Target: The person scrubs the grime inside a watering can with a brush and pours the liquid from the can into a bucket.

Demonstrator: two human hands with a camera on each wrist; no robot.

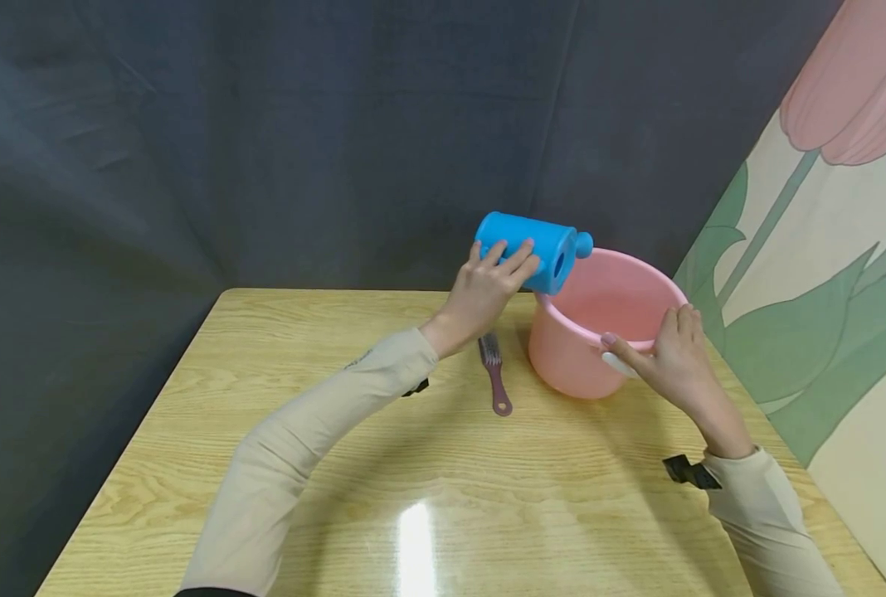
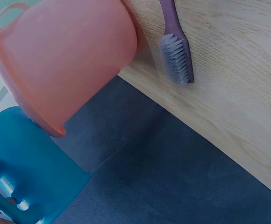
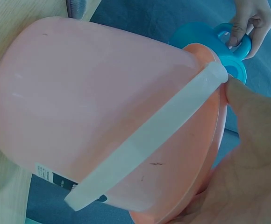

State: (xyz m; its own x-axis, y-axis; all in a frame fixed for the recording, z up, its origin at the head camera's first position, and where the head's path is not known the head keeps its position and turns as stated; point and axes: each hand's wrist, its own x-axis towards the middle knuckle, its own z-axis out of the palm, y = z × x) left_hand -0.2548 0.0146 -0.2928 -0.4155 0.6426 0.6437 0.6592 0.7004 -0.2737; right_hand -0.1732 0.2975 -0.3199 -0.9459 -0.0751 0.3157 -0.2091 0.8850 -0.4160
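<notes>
My left hand (image 1: 482, 290) grips a blue watering can (image 1: 516, 225) by its handle. Tipped on its side, the can has its spout end over the left rim of a pink bucket (image 1: 573, 361). In the left wrist view the can (image 2: 32, 158) appears beside the bucket's rim, with only some fingertips showing. My right hand (image 1: 678, 365) holds the bucket's near right rim, thumb outside. The right wrist view shows the bucket's white handle (image 3: 145, 140) hanging across its outer wall. Whether water leaves the can cannot be seen.
A purple scrub brush (image 1: 498, 388) lies bristle end away on the wooden table (image 1: 323, 348), left of the bucket. A dark curtain (image 1: 338, 149) hangs behind the table. A wall painted with tulips (image 1: 786, 332) runs along the right side.
</notes>
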